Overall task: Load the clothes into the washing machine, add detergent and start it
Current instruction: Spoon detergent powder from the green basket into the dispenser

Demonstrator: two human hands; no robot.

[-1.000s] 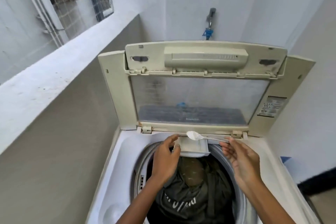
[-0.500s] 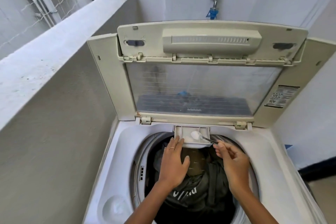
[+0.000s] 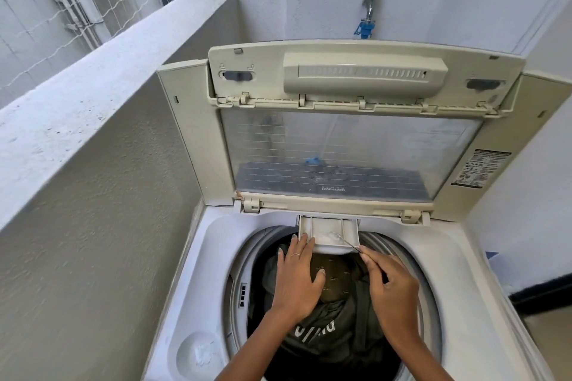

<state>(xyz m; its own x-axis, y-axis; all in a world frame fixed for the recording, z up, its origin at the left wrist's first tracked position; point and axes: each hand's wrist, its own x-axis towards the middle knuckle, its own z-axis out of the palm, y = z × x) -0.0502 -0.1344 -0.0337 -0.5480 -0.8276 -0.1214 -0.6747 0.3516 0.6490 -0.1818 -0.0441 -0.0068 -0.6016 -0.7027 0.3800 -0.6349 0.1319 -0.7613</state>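
A white top-loading washing machine stands with its lid raised upright. Dark clothes fill the drum. At the drum's far rim a small detergent drawer is pulled out, with white powder in it. My right hand pinches the handle of a metal spoon, whose bowl rests tipped in the drawer's powder. My left hand lies flat over the clothes, fingertips touching the drawer's front left edge.
A grey parapet wall runs close along the machine's left side. A tap with a blue fitting sticks out of the back wall above the lid. A white wall stands to the right. A round recess sits in the machine's front left corner.
The spoon, held level and heaped above the drawer a second ago, has come down into the drawer and tipped. My left hand has slid from gripping the drawer front to lying beside it.
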